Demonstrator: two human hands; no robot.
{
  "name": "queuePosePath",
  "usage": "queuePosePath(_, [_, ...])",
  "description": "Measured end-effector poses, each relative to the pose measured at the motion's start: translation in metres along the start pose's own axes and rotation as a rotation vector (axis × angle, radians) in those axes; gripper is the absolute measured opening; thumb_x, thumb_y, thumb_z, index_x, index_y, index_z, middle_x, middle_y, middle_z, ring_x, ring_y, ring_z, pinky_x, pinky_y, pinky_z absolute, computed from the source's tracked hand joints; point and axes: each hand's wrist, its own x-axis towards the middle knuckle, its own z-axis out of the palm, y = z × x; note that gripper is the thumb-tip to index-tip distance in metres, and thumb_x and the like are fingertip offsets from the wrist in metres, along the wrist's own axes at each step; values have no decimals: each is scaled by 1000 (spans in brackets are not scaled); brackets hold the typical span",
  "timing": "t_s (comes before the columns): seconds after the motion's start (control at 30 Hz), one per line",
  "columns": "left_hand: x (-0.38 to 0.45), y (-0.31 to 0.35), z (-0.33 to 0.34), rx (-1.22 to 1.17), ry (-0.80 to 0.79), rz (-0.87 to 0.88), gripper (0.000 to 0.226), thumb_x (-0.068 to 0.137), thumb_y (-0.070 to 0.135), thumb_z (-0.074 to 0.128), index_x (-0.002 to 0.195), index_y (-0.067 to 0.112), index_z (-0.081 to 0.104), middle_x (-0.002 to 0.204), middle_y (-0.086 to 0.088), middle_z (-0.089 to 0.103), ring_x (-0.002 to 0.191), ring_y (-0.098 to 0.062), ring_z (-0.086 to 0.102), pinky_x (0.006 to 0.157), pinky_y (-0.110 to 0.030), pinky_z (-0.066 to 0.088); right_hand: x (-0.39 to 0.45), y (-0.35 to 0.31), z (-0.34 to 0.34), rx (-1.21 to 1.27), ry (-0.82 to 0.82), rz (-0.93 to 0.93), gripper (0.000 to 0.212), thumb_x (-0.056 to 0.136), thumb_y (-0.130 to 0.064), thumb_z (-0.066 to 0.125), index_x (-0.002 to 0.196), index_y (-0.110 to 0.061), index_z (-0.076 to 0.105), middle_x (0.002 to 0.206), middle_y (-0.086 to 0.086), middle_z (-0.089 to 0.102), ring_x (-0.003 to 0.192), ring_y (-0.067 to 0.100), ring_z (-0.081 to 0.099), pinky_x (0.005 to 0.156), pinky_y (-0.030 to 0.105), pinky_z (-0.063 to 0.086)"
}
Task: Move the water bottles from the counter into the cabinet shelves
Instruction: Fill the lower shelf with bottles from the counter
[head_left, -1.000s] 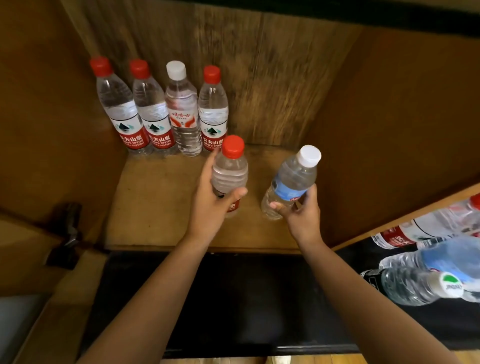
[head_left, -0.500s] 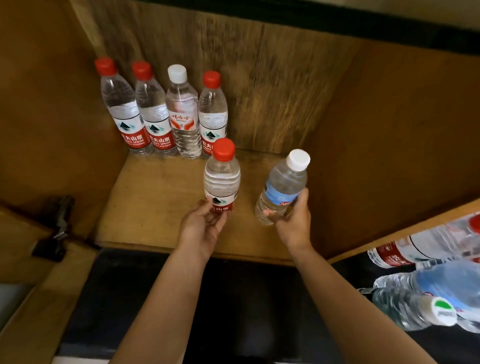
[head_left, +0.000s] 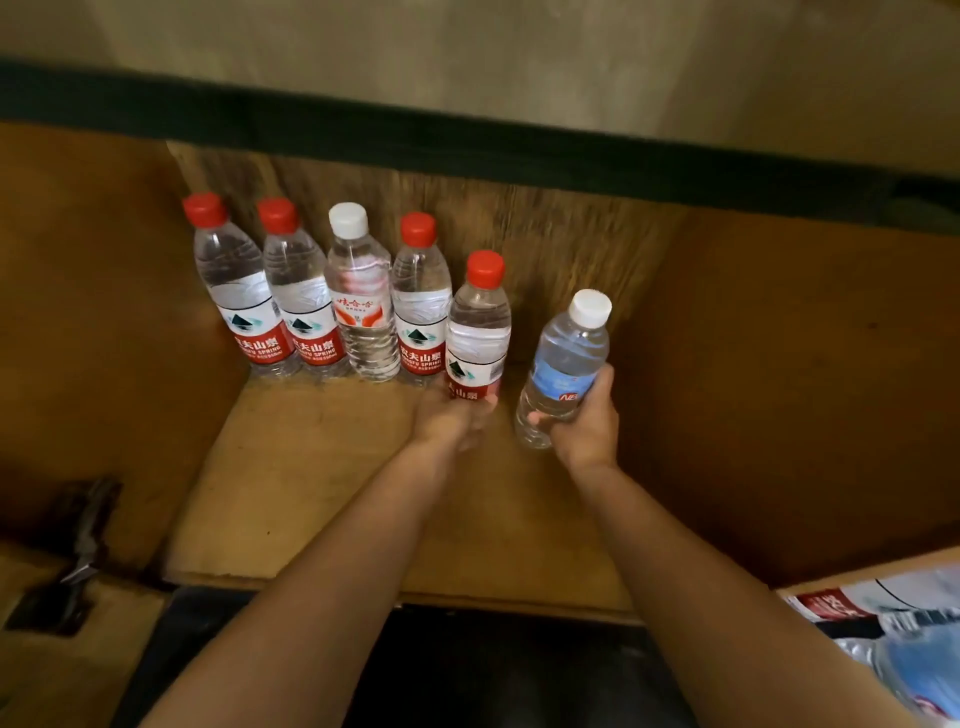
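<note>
Placing step, w/ both hands inside the cabinet shelf (head_left: 322, 493). Left hand (head_left: 452, 421) has its fingers wrapped low round a red-cap bottle (head_left: 478, 332), upright, base at or just above the shelf board – can't tell if it's fully down, the hand hides the bottom. Just left of that hand, a row of four bottles (head_left: 332, 301) stands along the back wall (head_left: 561, 244): three red caps and one white cap, shoulder to shoulder; the held bottle is touching or nearly touching the last one in the row. Right hand (head_left: 584, 415) is clamped round the lower half of a blue-label bottle (head_left: 563, 369) w/ white cap, tilted a bit, cap leaning away to the right, looks clear of the board. Gap btwn the two held bottles is small. Next move, as I judge it: left hand settles its bottle flush at the row's end & lets go; right hand straightens its bottle and sets it just right of that one, near the back wall. Needs care not to bump the row – these are light and tall and would tip like dominoes. More bottles (head_left: 904, 639) lie down by the right forearm, bottom right corner, blurred, so the job isn't done; prob. more trips to go.
</note>
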Motion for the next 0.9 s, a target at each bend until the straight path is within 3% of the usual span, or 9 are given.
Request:
queuePosePath(0.13, [16, 12, -12, 394, 73, 153, 58, 73, -8, 69, 126, 5, 50, 124, -18, 60, 115, -36, 55, 99, -52, 43, 15, -7, 7, 13, 29, 24, 76, 65, 0, 78, 126, -17, 37, 119, 5, 58, 102, 18, 55, 83, 25, 40])
queuePosePath(0.3, [33, 3, -10, 773, 117, 254, 54, 72, 19, 78, 121, 8, 59, 122, -14, 62, 113, -29, 57, 98, -37, 45, 30, -13, 14, 22, 28, 0, 76, 63, 2, 78, 126, -16, 38, 121, 7, 58, 105, 18, 54, 87, 26, 41])
queuePosePath(0.43, [43, -1, 0, 734, 225, 285, 60, 68, 30, 80, 119, 6, 58, 120, -14, 63, 109, -28, 59, 90, -32, 46, 37, -13, 16, 6, 27, -17, 75, 62, 2, 79, 123, -14, 39, 121, 8, 58, 111, 24, 55, 93, 32, 44])
queuePosePath(0.6, [53, -2, 14, 700, 369, 213, 57, 70, 38, 78, 112, 2, 61, 113, -17, 65, 105, -31, 61, 87, -35, 49, 42, -15, 21, 14, 46, -12, 75, 63, 0, 80, 124, -16, 39, 123, 7, 57, 114, 25, 54, 92, 29, 42])
queuePosePath(0.9, [58, -11, 17, 673, 446, 254, 49, 75, 36, 75, 108, 4, 58, 108, -16, 66, 104, -32, 62, 81, -33, 48, 56, -20, 44, 22, 120, 9, 75, 57, -2, 82, 120, -14, 42, 121, 7, 57, 109, 24, 55, 82, 22, 36])
